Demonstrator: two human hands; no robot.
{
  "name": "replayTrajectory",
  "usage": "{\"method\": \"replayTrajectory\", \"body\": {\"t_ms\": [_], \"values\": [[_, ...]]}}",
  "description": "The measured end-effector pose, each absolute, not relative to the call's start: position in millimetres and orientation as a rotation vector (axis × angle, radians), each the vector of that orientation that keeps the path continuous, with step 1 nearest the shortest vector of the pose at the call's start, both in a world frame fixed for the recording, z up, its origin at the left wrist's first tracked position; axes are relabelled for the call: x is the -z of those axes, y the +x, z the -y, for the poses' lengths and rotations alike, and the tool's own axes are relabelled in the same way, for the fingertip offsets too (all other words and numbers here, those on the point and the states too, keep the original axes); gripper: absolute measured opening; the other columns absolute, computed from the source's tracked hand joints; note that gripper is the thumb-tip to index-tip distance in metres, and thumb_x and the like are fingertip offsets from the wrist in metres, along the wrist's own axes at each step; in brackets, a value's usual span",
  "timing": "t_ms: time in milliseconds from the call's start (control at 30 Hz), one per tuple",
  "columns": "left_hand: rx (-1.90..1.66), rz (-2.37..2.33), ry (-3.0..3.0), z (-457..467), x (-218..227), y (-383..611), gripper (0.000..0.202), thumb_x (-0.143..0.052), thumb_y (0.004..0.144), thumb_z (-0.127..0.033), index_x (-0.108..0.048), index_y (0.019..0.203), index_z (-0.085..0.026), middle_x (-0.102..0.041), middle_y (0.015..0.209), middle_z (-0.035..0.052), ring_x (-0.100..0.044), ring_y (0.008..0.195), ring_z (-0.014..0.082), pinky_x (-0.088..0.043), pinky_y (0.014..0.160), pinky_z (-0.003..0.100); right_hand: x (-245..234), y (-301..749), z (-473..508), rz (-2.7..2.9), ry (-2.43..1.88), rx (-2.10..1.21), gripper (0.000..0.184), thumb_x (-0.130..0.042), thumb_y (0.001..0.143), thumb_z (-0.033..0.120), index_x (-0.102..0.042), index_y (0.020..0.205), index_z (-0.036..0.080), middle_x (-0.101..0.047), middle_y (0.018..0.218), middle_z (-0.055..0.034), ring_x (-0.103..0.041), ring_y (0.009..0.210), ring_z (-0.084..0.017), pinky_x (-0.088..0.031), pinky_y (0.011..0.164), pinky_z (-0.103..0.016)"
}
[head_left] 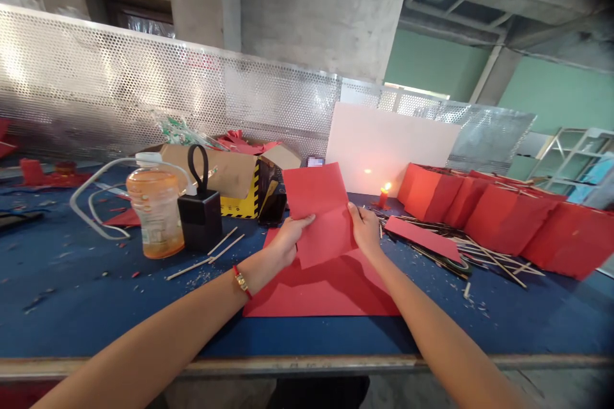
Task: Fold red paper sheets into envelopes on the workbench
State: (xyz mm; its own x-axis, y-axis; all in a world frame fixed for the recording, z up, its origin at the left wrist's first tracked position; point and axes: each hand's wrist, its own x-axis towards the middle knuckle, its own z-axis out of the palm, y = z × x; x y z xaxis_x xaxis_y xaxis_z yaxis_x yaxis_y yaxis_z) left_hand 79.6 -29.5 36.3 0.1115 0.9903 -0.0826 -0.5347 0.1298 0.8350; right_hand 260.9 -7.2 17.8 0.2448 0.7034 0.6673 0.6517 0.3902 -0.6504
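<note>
Between my two hands a folded piece of red paper (320, 204) is held up, its crease running across the middle. My left hand (289, 236) pinches its left edge, thumb on the near face. On the opposite edge, my right hand (364, 227) is closed with its thumb in front; the fingers behind are partly hidden. Beneath them a larger red sheet (330, 297) lies flat on the blue table, shaded by the held piece. To the right of my right hand, a narrow red strip (425, 238) rests on a heap of thin sticks (499, 259).
A lit red candle (384, 197) burns before a white board (388, 147). Red paper boxes (508, 217) line the right. On the left stand an orange drink bottle (154, 211) and a black power bank (199, 220) with a white cable. Behind is a cardboard box (211, 169) of red scraps.
</note>
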Motion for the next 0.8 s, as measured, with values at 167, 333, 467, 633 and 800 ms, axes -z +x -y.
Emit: {"method": "replayTrajectory", "body": {"t_ms": [167,333,467,633,800], "values": [[-1.379,-0.755,0.762,18.9,-33.6,70.0,0.014,-0.071,0.077,-0.015,-0.073,0.091,-0.014,-0.077,0.092,0.0096,-0.072,0.068,0.0209,-0.059,0.074,0.036,-13.1,256.4,5.5,1.536,-1.245,-0.103,0.053,-0.034,0.084,0.069,-0.037,0.058,0.024,-0.044,0.056,0.0006,-0.040,0.057,-0.016,-0.026,0.056,-0.029],[-1.374,-0.766,0.774,14.3,-33.2,67.4,0.016,-0.071,0.077,-0.015,-0.073,0.093,-0.014,-0.077,0.091,0.0105,-0.072,0.070,0.0226,-0.059,0.077,0.040,-16.0,256.9,4.9,1.528,-1.252,-0.044,0.052,-0.037,0.083,0.068,-0.035,0.055,0.024,-0.039,0.052,0.0022,-0.037,0.054,-0.015,-0.024,0.054,-0.029],[-1.402,-0.814,0.795,22.0,-33.5,74.8,0.017,-0.073,0.076,-0.018,-0.073,0.092,-0.013,-0.076,0.094,0.0116,-0.072,0.074,0.0238,-0.058,0.080,0.041,-14.0,262.6,3.2,1.473,-1.339,-0.066,0.059,-0.033,0.084,0.073,-0.028,0.049,0.025,-0.030,0.047,0.0028,-0.032,0.049,-0.014,-0.021,0.053,-0.031],[-1.263,-0.830,0.847,24.1,-33.5,68.9,0.023,-0.074,0.073,-0.017,-0.072,0.096,-0.014,-0.077,0.093,0.0116,-0.072,0.071,0.0238,-0.059,0.078,0.039,-13.7,259.7,5.0,1.456,-1.254,-0.375,0.056,-0.044,0.080,0.072,-0.035,0.050,0.025,-0.036,0.048,0.0019,-0.036,0.050,-0.016,-0.027,0.053,-0.031],[-0.919,-0.789,1.000,22.6,-29.3,63.1,0.036,-0.083,0.064,-0.023,-0.072,0.098,-0.015,-0.077,0.091,0.0134,-0.074,0.076,0.0289,-0.059,0.073,0.040,-27.0,260.1,8.2,1.253,-1.019,-0.651,0.039,-0.063,0.069,0.060,-0.053,0.073,0.022,-0.057,0.069,-0.0012,-0.051,0.063,-0.018,-0.039,0.057,-0.029]]}}
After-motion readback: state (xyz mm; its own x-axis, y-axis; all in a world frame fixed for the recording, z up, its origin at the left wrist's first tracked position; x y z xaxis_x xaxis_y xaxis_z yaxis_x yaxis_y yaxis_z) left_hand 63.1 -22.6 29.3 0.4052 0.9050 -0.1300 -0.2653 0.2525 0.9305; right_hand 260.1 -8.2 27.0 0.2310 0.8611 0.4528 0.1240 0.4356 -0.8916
